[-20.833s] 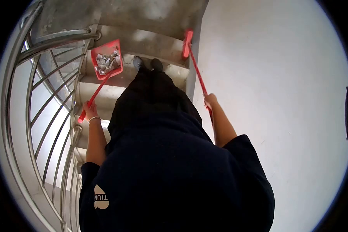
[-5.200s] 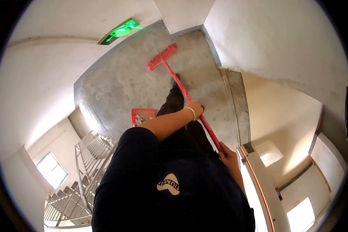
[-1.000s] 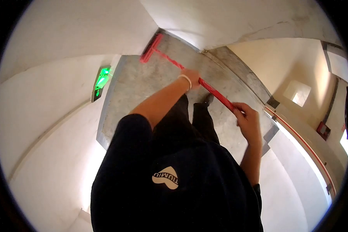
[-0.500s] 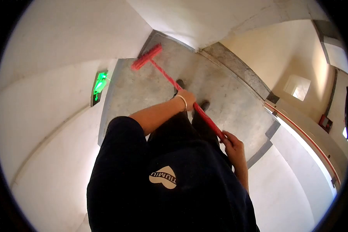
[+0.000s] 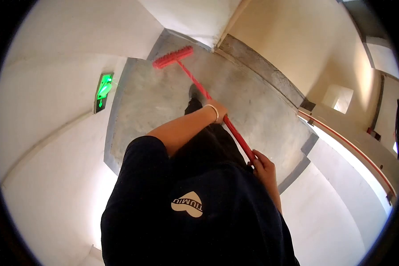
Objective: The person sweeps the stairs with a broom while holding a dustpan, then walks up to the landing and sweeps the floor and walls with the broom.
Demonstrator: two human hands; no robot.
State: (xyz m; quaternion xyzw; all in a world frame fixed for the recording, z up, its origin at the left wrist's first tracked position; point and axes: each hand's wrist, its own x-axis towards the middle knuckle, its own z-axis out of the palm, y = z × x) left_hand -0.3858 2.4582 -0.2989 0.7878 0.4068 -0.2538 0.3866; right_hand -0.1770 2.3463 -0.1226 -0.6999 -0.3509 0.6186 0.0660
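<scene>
A red broom (image 5: pixel 173 57) has its bristled head on the grey concrete floor (image 5: pixel 150 93), close to the wall corner at the upper left. Its red handle slants down to the right towards my body. My left hand (image 5: pixel 217 111), with a pale bracelet at the wrist, is wrapped round the middle of the handle. Near the handle's upper end, my right hand (image 5: pixel 262 166) grips it, thumb and fingers closed. One dark shoe (image 5: pixel 193 91) shows beside the handle, between the broom head and my left hand.
A green lit exit sign (image 5: pixel 103 92) hangs on the left wall (image 5: pixel 48 102). On the right, a doorway with a raised sill (image 5: pixel 261 66) opens beside a white door (image 5: pixel 350 144) with a red-edged strip. A small bright opening (image 5: pixel 339 98) lies beyond.
Since half a second ago the broom head has turned flatter and shifted slightly right. Only one shoe shows now. The dustpan of debris seen earlier is out of view. Both hands remain on the handle.
</scene>
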